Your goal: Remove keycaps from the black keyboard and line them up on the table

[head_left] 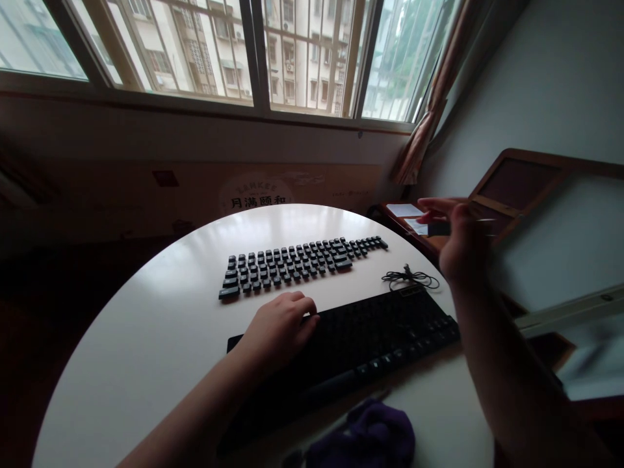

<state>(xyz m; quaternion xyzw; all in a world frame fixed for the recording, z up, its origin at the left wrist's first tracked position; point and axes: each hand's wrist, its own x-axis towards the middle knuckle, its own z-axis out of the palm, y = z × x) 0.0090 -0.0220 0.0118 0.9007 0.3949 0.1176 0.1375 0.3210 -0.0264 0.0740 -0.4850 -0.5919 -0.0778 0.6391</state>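
Observation:
A black keyboard with its keycaps off lies on the round white table. My left hand rests on the keyboard's upper left corner with its fingers curled down. Behind it, several loose black keycaps are laid out in rows on the table. My right hand is raised above the table's right edge and pinches a small dark piece, probably a keycap, between its fingertips; the hand is blurred. The keyboard's cable lies coiled beside its far right corner.
A purple cloth lies at the table's near edge. Papers sit on a low wooden table to the right. A wood-framed panel leans by the right wall. A barred window and a curtain stand behind.

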